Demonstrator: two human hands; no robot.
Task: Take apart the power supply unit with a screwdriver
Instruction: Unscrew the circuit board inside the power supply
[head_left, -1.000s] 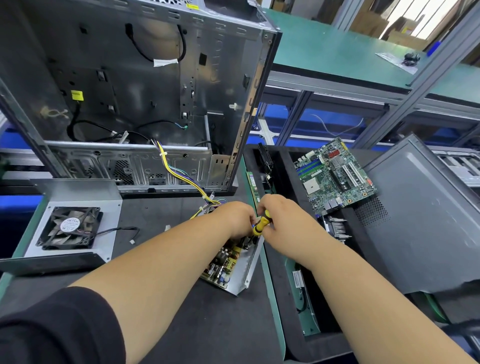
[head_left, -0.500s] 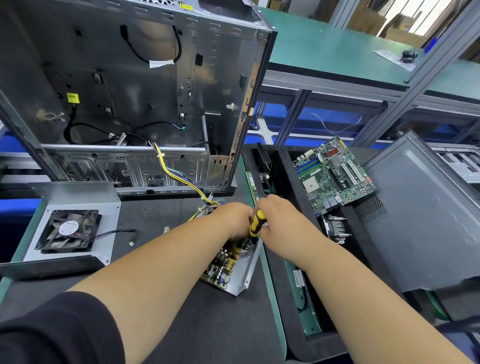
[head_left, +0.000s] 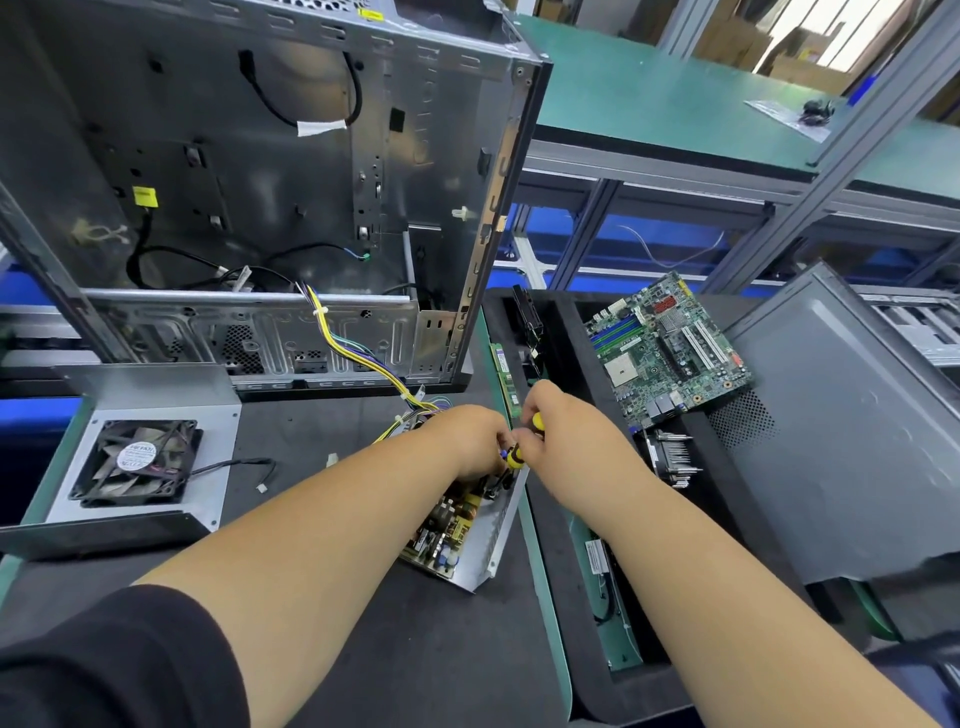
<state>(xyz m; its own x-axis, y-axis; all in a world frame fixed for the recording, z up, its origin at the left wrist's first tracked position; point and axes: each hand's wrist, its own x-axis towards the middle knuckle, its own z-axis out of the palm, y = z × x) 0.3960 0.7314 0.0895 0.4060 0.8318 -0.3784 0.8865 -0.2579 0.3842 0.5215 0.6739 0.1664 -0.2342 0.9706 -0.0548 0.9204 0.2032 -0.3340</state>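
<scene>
My right hand (head_left: 566, 441) is gripping the yellow-and-black handled screwdriver (head_left: 519, 452), fingers curled round the upper part of its handle. My left hand (head_left: 465, 441) is curling in against the lower part of the same handle, fingertips pinching it just above the shaft. Both hands are meeting knuckle to knuckle over the work, with both forearms reaching in from the bottom of the view and converging; a black sleeve (head_left: 114, 660) is covering my left upper arm.

The screwdriver is standing steeply, its long axis leaning from upper right at the handle's top down to lower left, where the dark shaft is pointing into the open power supply unit with its exposed circuit board in a bare metal tray (head_left: 457, 525). The tip itself is too small for me to make out.

The unit is lying on the dark tabletop (head_left: 415, 649), right under my hands, its long axis running from my hands toward the lower edge of the view. A bundle of yellow, purple and black wires (head_left: 358, 348) is running from it up into the empty grey metal computer case (head_left: 249, 182) standing behind. A black cooling fan on a grey metal plate (head_left: 137, 462) is lying to the left, and a green motherboard (head_left: 670, 348) is resting to the right.
</scene>
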